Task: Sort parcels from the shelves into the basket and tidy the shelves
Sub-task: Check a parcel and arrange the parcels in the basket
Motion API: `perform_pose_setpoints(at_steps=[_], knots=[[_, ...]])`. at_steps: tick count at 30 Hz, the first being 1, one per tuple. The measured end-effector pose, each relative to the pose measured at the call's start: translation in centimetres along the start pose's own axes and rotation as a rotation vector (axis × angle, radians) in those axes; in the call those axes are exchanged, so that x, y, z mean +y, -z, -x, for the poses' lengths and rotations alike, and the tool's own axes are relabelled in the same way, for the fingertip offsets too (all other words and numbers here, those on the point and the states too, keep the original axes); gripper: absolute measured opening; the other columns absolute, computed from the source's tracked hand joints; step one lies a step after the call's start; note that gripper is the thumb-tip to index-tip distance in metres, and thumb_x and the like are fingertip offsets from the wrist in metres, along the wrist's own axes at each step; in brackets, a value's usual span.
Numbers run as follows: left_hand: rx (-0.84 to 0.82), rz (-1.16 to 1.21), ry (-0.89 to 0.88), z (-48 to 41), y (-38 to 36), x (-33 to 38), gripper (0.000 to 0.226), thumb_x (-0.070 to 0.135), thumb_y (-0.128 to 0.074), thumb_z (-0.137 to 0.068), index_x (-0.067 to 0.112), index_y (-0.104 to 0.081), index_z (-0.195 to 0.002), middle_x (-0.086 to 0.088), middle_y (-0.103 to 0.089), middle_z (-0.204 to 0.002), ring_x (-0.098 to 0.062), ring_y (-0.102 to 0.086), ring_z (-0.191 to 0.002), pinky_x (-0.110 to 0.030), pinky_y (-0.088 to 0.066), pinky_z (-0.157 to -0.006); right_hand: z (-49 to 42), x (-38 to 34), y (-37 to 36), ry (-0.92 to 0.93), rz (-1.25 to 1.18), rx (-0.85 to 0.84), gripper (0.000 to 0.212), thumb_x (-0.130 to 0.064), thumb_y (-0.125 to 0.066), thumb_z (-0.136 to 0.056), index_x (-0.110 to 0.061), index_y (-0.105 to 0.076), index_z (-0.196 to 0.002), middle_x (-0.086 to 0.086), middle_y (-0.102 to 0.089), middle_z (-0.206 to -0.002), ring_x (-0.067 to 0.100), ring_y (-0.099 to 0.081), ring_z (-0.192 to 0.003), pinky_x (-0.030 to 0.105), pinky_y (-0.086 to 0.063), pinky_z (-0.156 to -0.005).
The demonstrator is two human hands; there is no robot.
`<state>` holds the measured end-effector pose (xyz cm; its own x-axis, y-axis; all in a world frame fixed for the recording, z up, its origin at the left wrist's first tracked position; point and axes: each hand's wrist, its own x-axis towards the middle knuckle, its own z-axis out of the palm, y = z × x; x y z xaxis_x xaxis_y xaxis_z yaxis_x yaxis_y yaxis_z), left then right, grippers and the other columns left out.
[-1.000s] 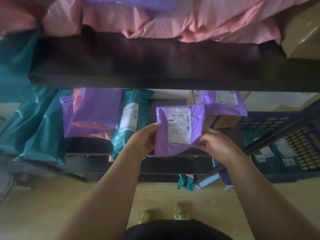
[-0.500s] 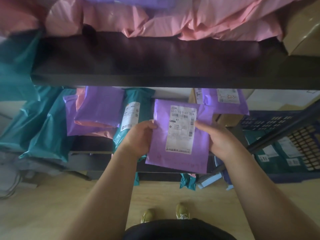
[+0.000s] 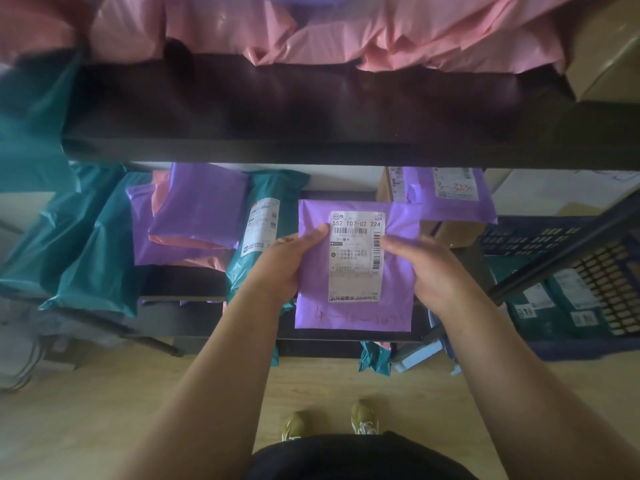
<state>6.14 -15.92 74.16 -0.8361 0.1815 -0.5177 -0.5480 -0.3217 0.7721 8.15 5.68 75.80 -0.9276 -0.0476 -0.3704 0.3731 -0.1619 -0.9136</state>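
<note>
One purple parcel (image 3: 356, 265), label outward, long axis upright, held before the lower shelf (image 3: 180, 282); left hand (image 3: 280, 268) grips its left edge, right hand (image 3: 429, 271) its right edge; basket (image 3: 571, 348) lies rightward, nearest the right hand.

Bare left hand (image 3: 287, 268) and right hand (image 3: 433, 271), black garment (image 3: 360, 459) at the waist, olive-yellow laced sneakers (image 3: 363, 415).

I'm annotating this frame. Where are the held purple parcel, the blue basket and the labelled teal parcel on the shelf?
Held purple parcel (image 3: 353, 309): head view, bare film below its label.
Blue basket (image 3: 519, 237): head view, slotted far wall.
Labelled teal parcel (image 3: 277, 185): head view, teal top above its label.
</note>
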Motion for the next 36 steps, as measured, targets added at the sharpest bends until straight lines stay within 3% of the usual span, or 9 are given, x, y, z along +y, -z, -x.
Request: perform_pose_setpoints(at_steps=[3,10,13,17,21,24,28,32,36], knots=[[0.146,0.054,0.035,-1.1,0.2,-0.1,0.035,0.032,-0.075,-0.083,0.006,-0.071,-0.105,-0.012,-0.075,-0.105,-0.028,-0.072,-0.095,-0.039,-0.056,-0.087,0.3,0.6,0.2,-0.112,0.019,-0.085,0.034,-0.012,-0.064,-0.094,-0.002,-0.062,-0.126,0.019,-0.071,-0.116,0.036,-0.070,-0.107,0.052,-0.055,-0.093],[0.333,-0.034,0.090,-3.8,1.0,-1.1,0.035,0.031,-0.069,-0.089,0.006,-0.068,-0.113,-0.011,-0.074,-0.103,-0.026,-0.071,-0.091,-0.036,-0.056,-0.078,1.6,3.2,0.3,-0.371,0.137,-0.115,0.029,-0.010,-0.065,-0.094,-0.010,-0.061,-0.122,0.015,-0.076,-0.101,0.024,-0.074,-0.074,0.025,-0.058,-0.055],[0.304,-0.190,0.135,-3.9,0.6,-1.5,0.033,0.027,-0.064,-0.092,0.003,-0.065,-0.115,-0.011,-0.071,-0.105,-0.028,-0.068,-0.098,-0.041,-0.054,-0.091,0.7,4.2,0.0,-0.408,0.112,0.021,0.028,-0.004,-0.062,-0.096,-0.006,-0.059,-0.124,0.015,-0.074,-0.099,0.023,-0.073,-0.071,0.026,-0.059,-0.059],[0.254,-0.349,0.183,-3.0,0.1,-2.0,0.021,0.015,-0.056,-0.092,-0.001,-0.058,-0.105,-0.011,-0.061,-0.089,-0.027,-0.061,-0.085,-0.039,-0.052,-0.080,-0.9,4.9,-0.8,-0.497,0.092,0.149,0.027,0.001,-0.061,-0.095,-0.004,-0.058,-0.121,0.017,-0.069,-0.106,0.024,-0.073,-0.077,0.028,-0.061,-0.066],[0.267,-0.446,0.131,-3.7,1.1,-2.7,0.038,0.021,-0.055,-0.067,-0.001,-0.064,-0.096,-0.020,-0.064,-0.097,-0.039,-0.064,-0.103,-0.053,-0.051,-0.097,-2.8,4.5,-1.6,-0.565,-0.107,0.253,0.016,0.007,-0.062,-0.092,0.002,-0.060,-0.107,0.020,-0.067,-0.108,0.032,-0.072,-0.086,0.035,-0.062,-0.077],[0.330,-0.569,0.017,-3.7,1.8,-2.4,0.006,0.016,-0.059,-0.079,0.017,-0.065,-0.078,-0.009,-0.061,-0.093,-0.027,-0.061,-0.091,-0.049,-0.051,-0.098,-4.0,4.0,-2.3,-0.578,-0.315,0.289,0.012,0.010,-0.058,-0.092,0.004,-0.060,-0.103,0.023,-0.068,-0.104,0.035,-0.072,-0.087,0.038,-0.062,-0.081],[0.430,-0.570,-0.136,-3.2,2.6,-1.4,0.023,0.015,-0.052,-0.096,0.013,-0.069,-0.109,-0.002,-0.067,-0.101,-0.026,-0.067,-0.099,-0.042,-0.055,-0.093,-5.6,3.5,-3.1,-0.533,-0.458,0.283,0.018,0.008,-0.057,-0.093,0.000,-0.062,-0.109,0.023,-0.067,-0.110,0.040,-0.067,-0.106,0.042,-0.057,-0.095],[0.530,-0.479,-0.173,-2.7,3.9,-0.3,0.030,0.008,-0.049,-0.091,0.024,-0.068,-0.074,-0.003,-0.070,-0.085,-0.023,-0.065,-0.078,-0.044,-0.056,-0.085,-7.8,3.6,-3.6,-0.461,-0.261,0.302,0.031,0.008,-0.053,-0.095,0.005,-0.055,-0.126,0.025,-0.062,-0.126,0.036,-0.064,-0.115,0.037,-0.058,-0.087],[0.629,-0.443,-0.186,-2.2,6.3,0.7,0.030,0.003,-0.048,-0.088,0.024,-0.070,-0.083,-0.001,-0.072,-0.083,-0.021,-0.067,-0.074,-0.046,-0.059,-0.083,-8.9,3.1,-4.2,-0.499,0.112,0.476,0.028,0.002,-0.061,-0.093,0.001,-0.057,-0.122,0.023,-0.063,-0.122,0.034,-0.066,-0.107,0.041,-0.058,-0.090]])
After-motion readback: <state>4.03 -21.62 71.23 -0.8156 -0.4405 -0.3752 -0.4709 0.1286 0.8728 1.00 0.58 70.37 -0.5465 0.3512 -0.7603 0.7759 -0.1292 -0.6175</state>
